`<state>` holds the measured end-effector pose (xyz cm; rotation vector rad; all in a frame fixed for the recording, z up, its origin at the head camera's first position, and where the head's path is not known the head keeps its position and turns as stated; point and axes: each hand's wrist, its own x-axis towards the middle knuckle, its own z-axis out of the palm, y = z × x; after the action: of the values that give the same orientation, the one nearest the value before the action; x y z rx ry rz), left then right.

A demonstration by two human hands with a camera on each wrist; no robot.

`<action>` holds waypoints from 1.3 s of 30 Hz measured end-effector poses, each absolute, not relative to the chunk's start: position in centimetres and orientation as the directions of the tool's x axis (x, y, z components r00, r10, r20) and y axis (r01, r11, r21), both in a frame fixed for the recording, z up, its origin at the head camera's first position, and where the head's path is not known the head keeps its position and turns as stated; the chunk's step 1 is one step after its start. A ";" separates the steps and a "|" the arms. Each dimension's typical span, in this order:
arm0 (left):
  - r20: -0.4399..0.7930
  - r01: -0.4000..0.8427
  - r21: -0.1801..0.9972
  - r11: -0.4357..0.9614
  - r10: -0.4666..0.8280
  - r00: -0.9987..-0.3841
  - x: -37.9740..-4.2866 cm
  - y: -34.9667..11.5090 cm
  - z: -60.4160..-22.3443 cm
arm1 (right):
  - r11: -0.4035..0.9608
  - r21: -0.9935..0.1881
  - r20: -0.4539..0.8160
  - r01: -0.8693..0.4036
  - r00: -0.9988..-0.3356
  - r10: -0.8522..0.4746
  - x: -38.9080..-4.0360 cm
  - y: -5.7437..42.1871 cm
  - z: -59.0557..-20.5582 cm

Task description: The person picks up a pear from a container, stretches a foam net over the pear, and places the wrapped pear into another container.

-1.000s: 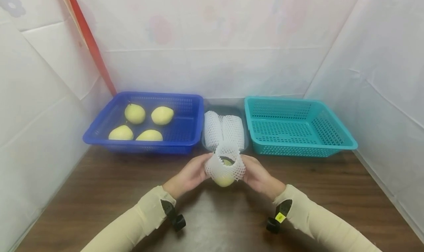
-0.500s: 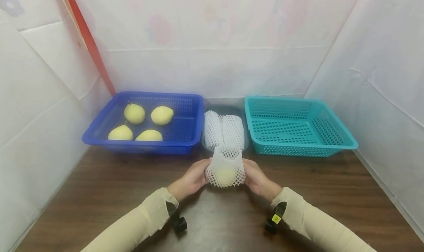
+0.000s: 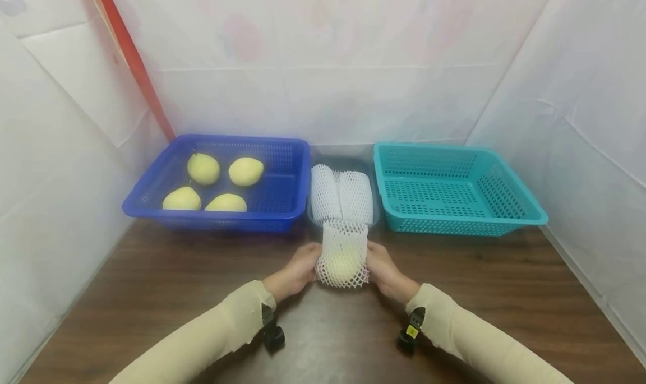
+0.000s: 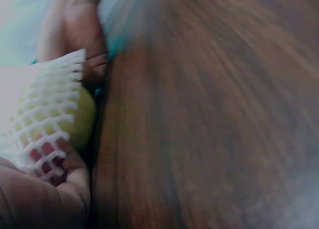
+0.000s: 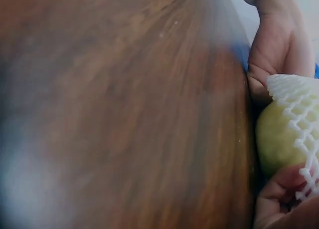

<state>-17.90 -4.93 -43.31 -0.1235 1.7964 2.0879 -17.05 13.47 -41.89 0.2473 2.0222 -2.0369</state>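
Note:
A yellow-green pear (image 5: 275,139) sits inside a white foam fruit net (image 3: 345,238) over the wooden table. In the head view the net covers the pear's upper side, its empty end pointing away from me. The bare bottom of the pear shows in both wrist views. My left hand (image 3: 301,265) grips the net's left side, fingers curled at its near edge. On the opposite side my right hand (image 3: 384,267) holds the net the same way, its fingertips under the mesh. Parts of both hands' fingers are hidden behind the net.
Several pears (image 3: 203,169) lie in a blue basket (image 3: 217,220) at the back left. White foam nets (image 3: 355,196) fill a dark container (image 3: 348,162) at the back middle. A teal basket (image 3: 429,190) stands at the back right. White sheets (image 3: 323,103) enclose the table (image 3: 479,294).
The net has been drawn toward me over the pear, which showed bare at its near end before. Both hands have moved slightly closer together.

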 end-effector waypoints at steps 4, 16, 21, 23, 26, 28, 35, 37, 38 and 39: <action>-0.285 -0.296 0.954 -0.051 0.165 -0.944 -17.7 -4.5 -43.1 | -0.061 -0.947 -0.309 0.314 -0.948 -0.076 -17.2 13.1 -41.6; -0.155 -0.189 0.940 -0.285 0.139 -0.978 -17.6 -3.9 -39.9 | -0.214 -0.907 -0.337 0.362 -0.930 -0.145 -16.9 13.0 -38.2; -0.164 -0.190 0.952 -0.241 0.122 -0.979 -17.7 -4.0 -40.2 | -0.036 -0.931 -0.352 0.362 -0.922 -0.161 -16.6 13.0 -38.2; -0.169 -0.192 0.957 -0.218 0.119 -0.978 -17.7 -4.0 -40.6 | 0.004 -0.940 -0.338 0.342 -0.928 -0.154 -16.3 12.9 -38.4; -0.176 -0.204 0.958 -0.201 0.146 -0.973 -17.6 -4.0 -41.2 | 0.015 -0.947 -0.320 0.322 -0.937 -0.140 -15.9 12.5 -38.6; -0.172 -0.211 0.958 -0.195 0.200 -0.965 -17.5 -4.1 -41.4 | 0.012 -0.949 -0.314 0.315 -0.941 -0.128 -15.7 12.3 -38.8; -0.237 -0.289 0.951 -0.111 0.340 -0.910 -17.0 -4.2 -40.8 | 0.059 -0.954 -0.296 0.295 -0.955 -0.013 -16.0 12.3 -38.8; -0.252 -0.303 0.947 -0.108 0.334 -0.908 -16.9 -4.1 -40.7 | 0.063 -0.959 -0.279 0.278 -0.960 -0.008 -16.0 12.4 -38.8; -0.247 -0.298 0.947 -0.119 0.324 -0.913 -16.8 -4.1 -40.6 | 0.064 -0.960 -0.272 0.271 -0.962 -0.008 -16.0 12.3 -38.7; -0.235 -0.286 0.949 -0.131 0.309 -0.921 -16.8 -4.0 -40.6 | 0.062 -0.962 -0.267 0.266 -0.964 -0.013 -16.0 12.3 -38.7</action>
<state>-16.76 -4.04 -40.55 0.0250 1.7592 2.1045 -16.02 12.34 -38.71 0.2580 2.1290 -2.0052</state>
